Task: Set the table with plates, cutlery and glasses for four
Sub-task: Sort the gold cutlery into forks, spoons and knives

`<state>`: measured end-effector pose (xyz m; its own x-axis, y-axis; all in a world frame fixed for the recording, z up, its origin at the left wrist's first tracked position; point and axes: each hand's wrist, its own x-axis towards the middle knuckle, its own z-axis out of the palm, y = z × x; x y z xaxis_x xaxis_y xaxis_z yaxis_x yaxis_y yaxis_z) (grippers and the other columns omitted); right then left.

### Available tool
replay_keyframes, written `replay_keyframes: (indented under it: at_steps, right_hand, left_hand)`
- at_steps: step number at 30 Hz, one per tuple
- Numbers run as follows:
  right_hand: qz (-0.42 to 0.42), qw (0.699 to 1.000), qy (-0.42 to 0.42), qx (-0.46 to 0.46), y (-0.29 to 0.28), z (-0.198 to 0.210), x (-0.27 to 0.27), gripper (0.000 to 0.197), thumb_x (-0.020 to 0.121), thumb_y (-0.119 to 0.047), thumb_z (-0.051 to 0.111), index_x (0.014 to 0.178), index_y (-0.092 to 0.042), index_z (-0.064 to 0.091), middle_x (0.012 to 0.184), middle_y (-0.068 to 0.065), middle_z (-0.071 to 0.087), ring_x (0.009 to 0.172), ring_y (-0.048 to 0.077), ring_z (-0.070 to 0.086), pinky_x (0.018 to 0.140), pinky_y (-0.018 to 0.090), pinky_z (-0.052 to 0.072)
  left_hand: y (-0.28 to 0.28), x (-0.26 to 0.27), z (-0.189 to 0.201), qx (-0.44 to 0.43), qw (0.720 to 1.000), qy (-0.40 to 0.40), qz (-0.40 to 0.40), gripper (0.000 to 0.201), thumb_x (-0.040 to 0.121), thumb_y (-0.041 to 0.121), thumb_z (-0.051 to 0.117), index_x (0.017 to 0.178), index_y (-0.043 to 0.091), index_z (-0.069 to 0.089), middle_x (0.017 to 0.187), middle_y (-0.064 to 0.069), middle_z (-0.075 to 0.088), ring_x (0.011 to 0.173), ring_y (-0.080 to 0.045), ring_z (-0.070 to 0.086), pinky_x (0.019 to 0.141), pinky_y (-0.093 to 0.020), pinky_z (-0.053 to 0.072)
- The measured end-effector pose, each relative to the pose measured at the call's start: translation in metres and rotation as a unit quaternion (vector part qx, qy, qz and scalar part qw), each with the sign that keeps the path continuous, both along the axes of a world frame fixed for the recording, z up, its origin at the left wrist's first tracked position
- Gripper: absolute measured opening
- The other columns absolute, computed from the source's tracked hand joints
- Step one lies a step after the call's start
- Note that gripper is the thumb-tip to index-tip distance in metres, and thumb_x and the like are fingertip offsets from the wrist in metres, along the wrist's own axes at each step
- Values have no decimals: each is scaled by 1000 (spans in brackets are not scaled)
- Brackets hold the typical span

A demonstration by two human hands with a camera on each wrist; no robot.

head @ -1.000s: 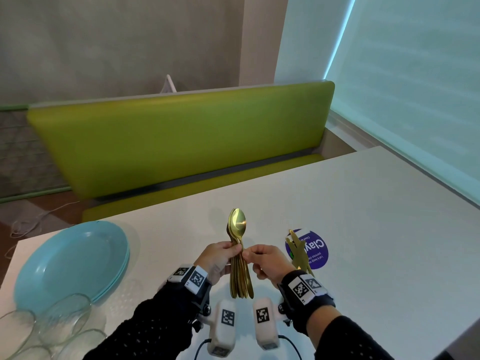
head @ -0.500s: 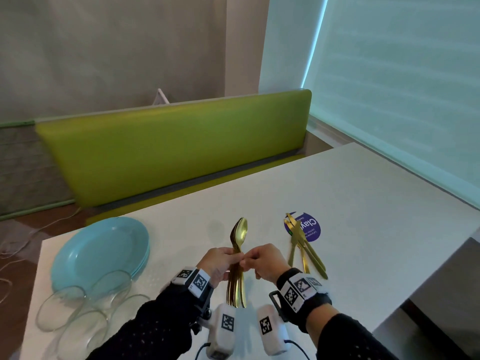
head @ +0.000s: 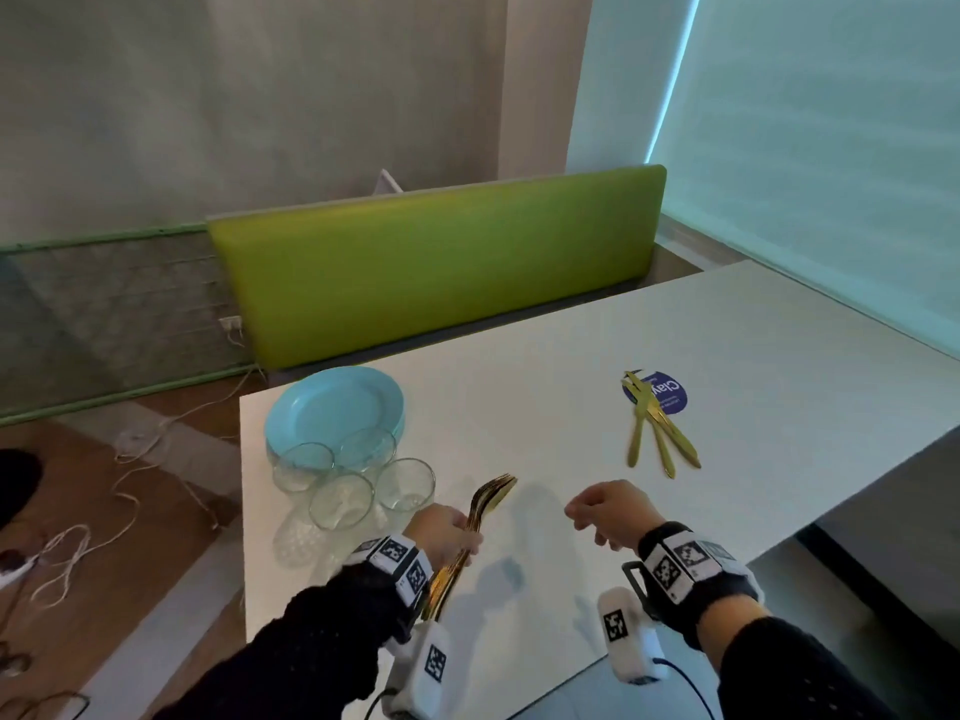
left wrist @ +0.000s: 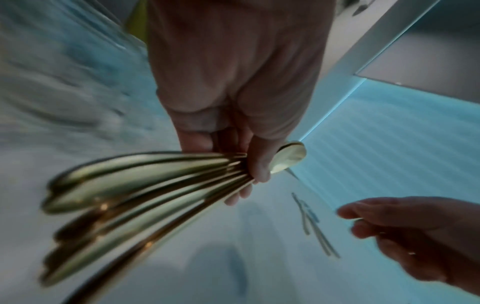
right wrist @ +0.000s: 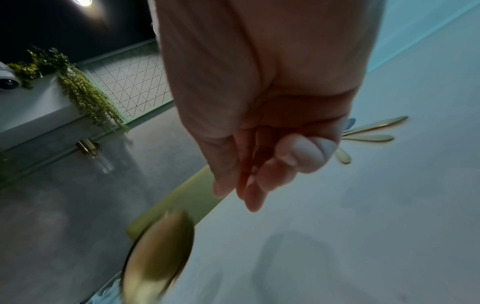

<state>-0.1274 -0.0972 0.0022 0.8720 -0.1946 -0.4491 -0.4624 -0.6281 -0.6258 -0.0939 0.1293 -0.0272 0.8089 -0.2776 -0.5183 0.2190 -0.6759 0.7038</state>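
Note:
My left hand [head: 452, 532] grips a bundle of several gold spoons [head: 488, 504] low over the near part of the white table [head: 519, 418], bowls pointing away. In the left wrist view the spoons' handles [left wrist: 145, 185] fan out from my left hand [left wrist: 249, 172]. My right hand [head: 582, 519] hovers to the right of the spoons, fingers loosely curled and holding nothing; the right wrist view shows my right hand [right wrist: 257, 181] the same way. More gold cutlery [head: 657, 428] lies on the table further right. A stack of blue plates [head: 335, 407] and several glasses [head: 353, 475] stand at the table's left end.
A purple round sticker [head: 667, 394] lies under the loose cutlery. A green bench [head: 431, 267] runs along the table's far side. Cables [head: 78, 553] trail on the floor to the left. The table's right edge [head: 831, 511] drops off close to my right hand.
My right hand has let go of the spoons and moved off to the right. My left hand keeps the bundle and has lowered and tilted it. The head view has swung left.

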Motion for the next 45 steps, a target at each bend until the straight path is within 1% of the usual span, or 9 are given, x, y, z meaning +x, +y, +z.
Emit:
replay_keyframes:
  at_steps: [7,11,15,21,23,26,30,38,45]
  right_hand:
    - [21,999,12,-29,12,-1,-16,10,88,-22,60,85,-15,66,71,-6,63,50,10,52,42,18,40]
    - [34,999,10,-29,24,-4,-15,9,88,-22,60,84,-15,66,71,-7,63,50,9,52,42,17,40]
    - [42,999,10,-33,31,-5,-15,13,88,-22,59,90,-13,69,71,-8,62,50,8,52,42,16,40]
    - [37,998,15,-39,32,-5,-14,15,88,-23,59,94,-13,70,75,-7,64,52,8,53,44,17,42]
    - [37,998,16,-43,31,-5,-13,15,88,-22,59,94,-14,70,75,-7,64,52,7,53,44,17,41]
    - [30,998,17,-45,29,-4,-11,12,87,-22,60,91,-15,69,73,-7,63,51,7,53,42,16,41]
    - [26,998,17,-49,28,-3,-8,11,86,-21,61,89,-15,69,73,-7,64,51,8,53,41,16,40]
    - [24,998,21,-55,30,-4,-1,10,86,-22,62,89,-16,69,73,-6,64,52,8,53,42,17,41]
    - [29,997,21,-61,35,-3,6,11,87,-22,61,90,-15,69,72,-7,63,51,7,53,43,17,42]
  left_hand:
    - [62,-34,-30,196,977,-14,-79,27,84,18,57,57,17,49,60,5,45,68,-14,50,49,-11,34]
    - [76,-44,-39,261,957,-25,-123,29,87,19,52,105,-1,65,105,-15,68,103,-28,62,78,-29,44]
    - [80,-47,-47,283,948,-51,-135,28,89,18,51,107,3,65,115,-14,66,109,-26,61,88,-29,45]
    - [84,-36,-49,269,951,-64,-138,21,80,19,68,100,16,67,113,-5,67,107,-20,61,77,-19,40]
    - [87,-28,-49,260,954,-55,-139,14,75,19,74,84,17,62,95,2,65,97,-18,60,70,-18,39]
    - [91,-21,-50,251,959,-51,-121,37,68,25,80,60,22,44,70,10,48,81,-12,52,61,-19,36]
    - [93,-16,-49,248,960,-53,-120,34,66,29,81,91,13,66,88,5,57,87,-13,58,72,-20,41]
    - [90,-12,-45,254,961,-45,-100,51,69,32,79,110,6,64,112,-6,66,104,-20,63,80,-24,46]
    - [89,-12,-39,259,959,-55,-98,52,69,39,77,108,7,64,110,-7,66,102,-22,63,77,-25,44]
